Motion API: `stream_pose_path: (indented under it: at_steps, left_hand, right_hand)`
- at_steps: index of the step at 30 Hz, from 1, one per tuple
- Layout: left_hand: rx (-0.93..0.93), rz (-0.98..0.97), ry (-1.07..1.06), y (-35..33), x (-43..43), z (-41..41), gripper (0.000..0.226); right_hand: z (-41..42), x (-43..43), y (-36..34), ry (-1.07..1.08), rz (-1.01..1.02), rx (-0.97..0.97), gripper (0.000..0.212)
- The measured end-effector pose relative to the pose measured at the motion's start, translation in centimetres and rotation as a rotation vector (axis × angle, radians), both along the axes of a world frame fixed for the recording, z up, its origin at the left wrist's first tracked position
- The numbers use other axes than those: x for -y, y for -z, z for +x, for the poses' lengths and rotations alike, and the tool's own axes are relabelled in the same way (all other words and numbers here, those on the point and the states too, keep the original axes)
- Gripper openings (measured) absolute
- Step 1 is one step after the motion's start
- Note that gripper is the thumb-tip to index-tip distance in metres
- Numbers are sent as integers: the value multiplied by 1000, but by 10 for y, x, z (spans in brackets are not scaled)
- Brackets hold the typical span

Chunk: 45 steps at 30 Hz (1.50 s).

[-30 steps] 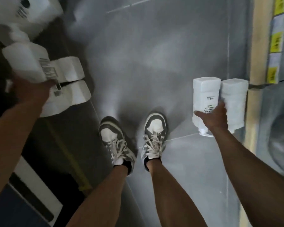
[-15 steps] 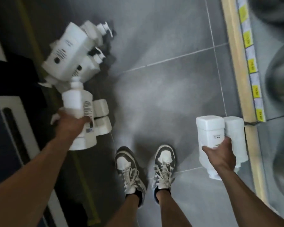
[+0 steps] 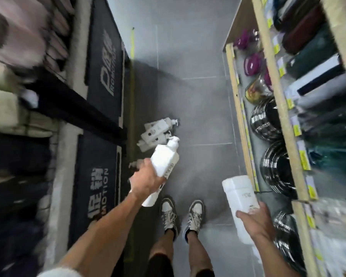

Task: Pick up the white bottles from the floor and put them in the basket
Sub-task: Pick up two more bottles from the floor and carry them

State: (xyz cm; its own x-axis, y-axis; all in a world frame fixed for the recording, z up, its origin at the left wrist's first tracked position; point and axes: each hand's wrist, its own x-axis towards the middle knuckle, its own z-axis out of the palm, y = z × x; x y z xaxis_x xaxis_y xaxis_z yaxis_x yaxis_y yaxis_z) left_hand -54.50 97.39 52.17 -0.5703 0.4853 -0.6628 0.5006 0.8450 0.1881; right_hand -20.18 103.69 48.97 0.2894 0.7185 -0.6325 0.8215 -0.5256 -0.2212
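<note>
Partly legible "ROMOTION", perhaps "PROMOTION", on the upper dark panel (image 3: pixel 105 56)

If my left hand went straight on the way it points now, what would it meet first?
Probably the pile of white bottles on the floor, just beyond the pump bottle your left hand holds. Depth is unclear; it could pass above them.
</note>
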Motion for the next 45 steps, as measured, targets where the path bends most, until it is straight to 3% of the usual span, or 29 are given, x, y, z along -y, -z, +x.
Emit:
stream_pose_path:
  at_steps: [5,9,17,23,33,45]
  left_hand:
    - [63,73,27,-114,78,12,78]
    - [121,86,-14,-148,123,16,73]
    - [76,185,-135,-195,175,2,70]
    - [-22,275,-321,-207,204,16,72]
    - [-171,306,-695,-227,235,64,72]
    - [-295,208,-1141,-249,271,202,68]
  right_hand:
    - [-24,29,-137,-119,72,-11,79]
    - [-42,22,-182,-241,27,-158,80]
    - [-95,42,-226,-421,124,-274,50]
    - [-135,32,-241,-590,88,-389,52]
    - [-192,-13,-275,-1181,97,-435,50]
    - [-209,11,-272,-1644,-57,-544,51]
